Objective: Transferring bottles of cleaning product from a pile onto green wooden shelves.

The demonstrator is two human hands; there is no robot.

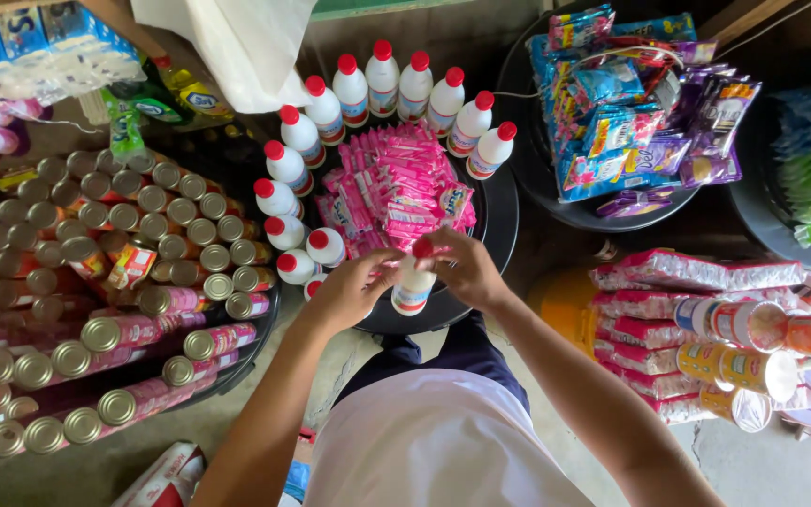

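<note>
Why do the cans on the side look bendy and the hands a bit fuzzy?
In the head view, the wide lens curves the cans near the left edge; the left hand and right hand on the white bottle look slightly soft; daylight is even, and the can lids glint.

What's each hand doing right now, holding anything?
Left hand: closed on the white bottle, gripping its side.
Right hand: closed around the same bottle's red cap.
</note>
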